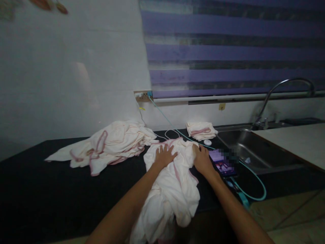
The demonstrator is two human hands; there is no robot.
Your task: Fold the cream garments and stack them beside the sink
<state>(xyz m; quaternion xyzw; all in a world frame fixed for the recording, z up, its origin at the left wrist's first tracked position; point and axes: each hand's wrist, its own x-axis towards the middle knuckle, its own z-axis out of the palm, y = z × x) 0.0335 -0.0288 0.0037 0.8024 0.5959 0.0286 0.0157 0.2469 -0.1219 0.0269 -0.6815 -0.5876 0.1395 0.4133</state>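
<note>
A white cloth with pink trim (170, 193) lies crumpled on the dark counter (38, 189) and hangs over its front edge. My left hand (165, 155) rests flat on the cloth's upper part, fingers spread. My right hand (201, 158) presses on the cloth's right edge, fingers curled over the fabric. A phone with a lit screen (222, 165) lies just right of my right hand.
A pile of similar white cloths (109, 145) lies to the left. A folded cloth (201, 130) sits at the back by the steel sink (251, 149) and tap (284, 84). A teal cable (254, 183) runs from a wall socket (143, 96) to the phone. A small white round object (207, 142) lies near it.
</note>
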